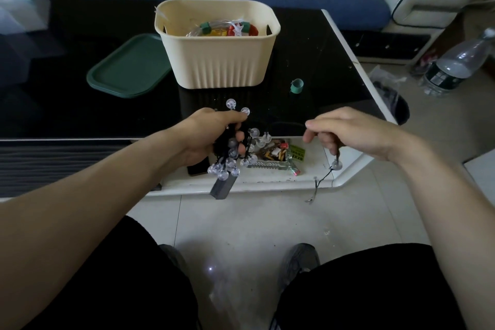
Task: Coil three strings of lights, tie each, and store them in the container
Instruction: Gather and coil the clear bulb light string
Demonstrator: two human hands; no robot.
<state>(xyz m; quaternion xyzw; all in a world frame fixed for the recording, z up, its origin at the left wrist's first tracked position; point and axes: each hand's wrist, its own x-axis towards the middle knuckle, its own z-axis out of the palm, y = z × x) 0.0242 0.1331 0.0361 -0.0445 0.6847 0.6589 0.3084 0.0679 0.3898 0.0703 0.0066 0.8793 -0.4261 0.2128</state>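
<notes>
The left hand clutches the coiled string of lights, at six o'clock from the container; its limp, tangle-prone wire and fragile bulbs suit gripping by the cord. At three o'clock, the right hand pinches the loose tail.

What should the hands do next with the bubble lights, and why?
Probably the right hand should wrap its loose black wire end onto the bundle of clear round-bulb lights that the left hand grips. That tail hangs uncoiled, and the green tie band waits on the black table beside the cream ribbed container.
</notes>
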